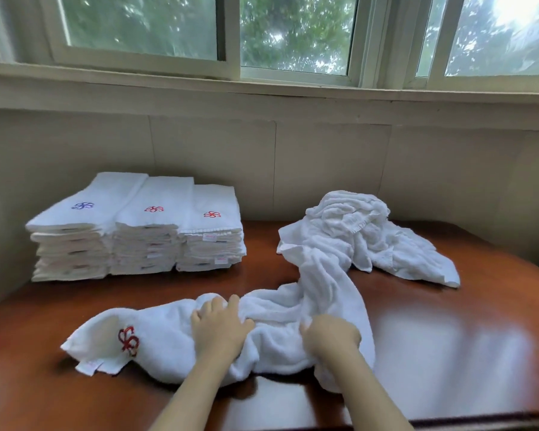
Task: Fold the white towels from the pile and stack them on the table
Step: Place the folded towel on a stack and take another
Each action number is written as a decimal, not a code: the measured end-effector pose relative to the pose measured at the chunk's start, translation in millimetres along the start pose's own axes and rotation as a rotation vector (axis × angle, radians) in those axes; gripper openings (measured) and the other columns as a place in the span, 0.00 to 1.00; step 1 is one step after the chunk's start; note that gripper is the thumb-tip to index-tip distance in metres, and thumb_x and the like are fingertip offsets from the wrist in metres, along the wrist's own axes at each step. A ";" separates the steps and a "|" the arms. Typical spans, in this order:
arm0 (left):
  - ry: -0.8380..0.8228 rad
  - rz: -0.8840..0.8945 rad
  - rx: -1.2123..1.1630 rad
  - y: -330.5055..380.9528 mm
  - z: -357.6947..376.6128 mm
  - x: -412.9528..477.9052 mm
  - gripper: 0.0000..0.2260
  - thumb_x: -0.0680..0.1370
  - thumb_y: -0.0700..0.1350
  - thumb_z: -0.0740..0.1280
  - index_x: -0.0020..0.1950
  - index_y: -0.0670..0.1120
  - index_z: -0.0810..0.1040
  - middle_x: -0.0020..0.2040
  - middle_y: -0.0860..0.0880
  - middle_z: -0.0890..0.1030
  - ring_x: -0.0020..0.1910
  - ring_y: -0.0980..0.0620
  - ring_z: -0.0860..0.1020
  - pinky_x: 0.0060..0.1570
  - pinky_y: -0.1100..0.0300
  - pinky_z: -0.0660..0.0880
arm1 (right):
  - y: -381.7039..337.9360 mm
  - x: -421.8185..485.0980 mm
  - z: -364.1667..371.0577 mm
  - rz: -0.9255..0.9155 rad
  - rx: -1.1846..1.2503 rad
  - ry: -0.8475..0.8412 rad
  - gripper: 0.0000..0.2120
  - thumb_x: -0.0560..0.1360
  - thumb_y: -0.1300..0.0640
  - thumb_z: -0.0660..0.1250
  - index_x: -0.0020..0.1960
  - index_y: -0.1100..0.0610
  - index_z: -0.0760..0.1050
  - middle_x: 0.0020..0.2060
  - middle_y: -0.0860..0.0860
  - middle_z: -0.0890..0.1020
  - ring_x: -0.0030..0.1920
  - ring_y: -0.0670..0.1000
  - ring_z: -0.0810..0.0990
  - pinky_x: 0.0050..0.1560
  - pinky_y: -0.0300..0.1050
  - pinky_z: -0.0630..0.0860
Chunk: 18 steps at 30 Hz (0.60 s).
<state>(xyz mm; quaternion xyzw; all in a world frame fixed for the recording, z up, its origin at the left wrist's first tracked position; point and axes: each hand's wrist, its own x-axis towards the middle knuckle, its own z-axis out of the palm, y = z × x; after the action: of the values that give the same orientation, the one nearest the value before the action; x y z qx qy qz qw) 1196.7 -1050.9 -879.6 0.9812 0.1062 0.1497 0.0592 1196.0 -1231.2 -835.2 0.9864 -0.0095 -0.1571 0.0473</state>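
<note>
Three folded stacks (137,231) stand at the worktop's (433,337) back left, leaving the front free for folding. There the left hand (220,325) and right hand (330,335) each keep a closed grip on the crumpled towel (168,334), probably to draw it off the unfolded pile (364,234) at right.

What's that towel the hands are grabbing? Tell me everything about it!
The towel is white, fluffy terry cloth, unfolded and crumpled. It lies across the front of the brown table, its far end trailing back to the pile. Near its left end is a red embroidered swirl, with a small label at that corner. The left hand and right hand both grip its bunched middle.
</note>
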 end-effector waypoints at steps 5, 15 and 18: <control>0.056 0.044 -0.135 -0.1 -17.5 -17.2 0.12 0.75 0.46 0.60 0.58 0.53 0.70 0.61 0.52 0.70 0.64 0.49 0.67 0.59 0.53 0.63 | 4.1 -19.1 9.6 0.037 0.143 0.237 0.16 0.80 0.51 0.57 0.66 0.50 0.70 0.59 0.50 0.77 0.60 0.53 0.76 0.46 0.44 0.71; -0.141 -0.022 -0.296 -12.5 -29.6 -16.4 0.20 0.74 0.58 0.61 0.62 0.50 0.71 0.62 0.49 0.76 0.63 0.46 0.71 0.57 0.53 0.68 | -41.8 -29.4 3.5 -0.280 0.083 0.328 0.11 0.78 0.58 0.55 0.59 0.53 0.67 0.58 0.52 0.76 0.59 0.54 0.75 0.44 0.43 0.69; -0.253 0.030 -0.471 -27.8 -35.5 -12.8 0.26 0.74 0.61 0.63 0.70 0.54 0.69 0.69 0.54 0.71 0.68 0.54 0.68 0.63 0.59 0.66 | -33.2 -27.5 -7.3 -0.143 0.129 0.114 0.16 0.77 0.57 0.60 0.65 0.54 0.71 0.64 0.52 0.74 0.65 0.55 0.72 0.57 0.46 0.74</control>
<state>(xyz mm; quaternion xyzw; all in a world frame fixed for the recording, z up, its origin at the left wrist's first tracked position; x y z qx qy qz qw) 1168.7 -1023.9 -853.6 0.9528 0.0458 0.0470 0.2965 1172.2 -1196.6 -823.0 0.9929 0.0538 -0.1026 -0.0272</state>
